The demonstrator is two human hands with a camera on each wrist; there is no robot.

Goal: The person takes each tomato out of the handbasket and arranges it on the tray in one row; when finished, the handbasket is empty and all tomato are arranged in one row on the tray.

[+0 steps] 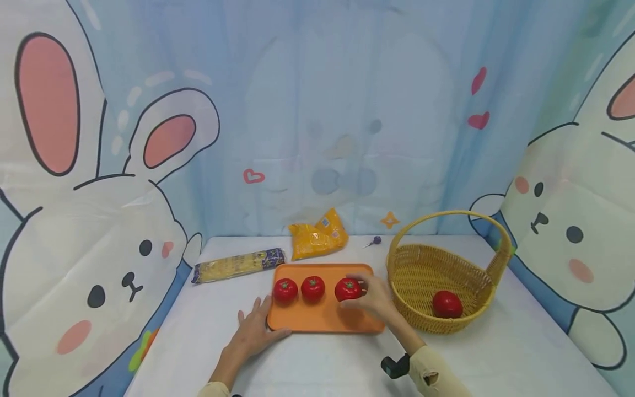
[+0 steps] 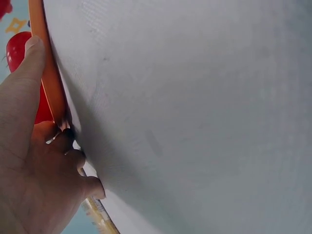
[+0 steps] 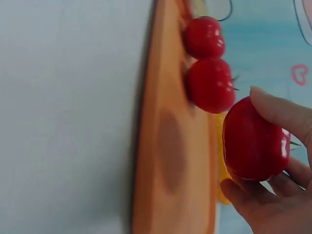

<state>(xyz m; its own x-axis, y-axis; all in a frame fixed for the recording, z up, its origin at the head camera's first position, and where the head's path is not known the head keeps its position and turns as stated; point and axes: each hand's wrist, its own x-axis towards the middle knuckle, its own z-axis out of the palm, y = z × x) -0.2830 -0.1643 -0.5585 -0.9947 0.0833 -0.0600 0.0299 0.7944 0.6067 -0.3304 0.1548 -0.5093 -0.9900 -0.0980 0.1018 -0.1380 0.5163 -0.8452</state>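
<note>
My right hand (image 1: 369, 298) grips a red tomato (image 3: 256, 141) with thumb and fingers, its green stem facing away from the palm side. That tomato is raised over the right half of the orange tray (image 1: 322, 322), and a shadow lies on the tray below. Two more tomatoes, a left one (image 1: 285, 290) and a middle one (image 1: 313, 289), sit side by side on the tray's left half. At the tray's front left corner, my left hand (image 1: 255, 328) holds the rim, thumb along the front edge (image 2: 43, 44) and forefinger along the left side.
Right of the tray stands a wicker basket (image 1: 421, 264) with a tall handle and a red tomato (image 1: 447, 304) inside. Behind the tray lie a yellow packet (image 1: 319, 237) and a small dark purple object (image 1: 377, 240). A long pack of noodles (image 1: 238, 266) lies back left.
</note>
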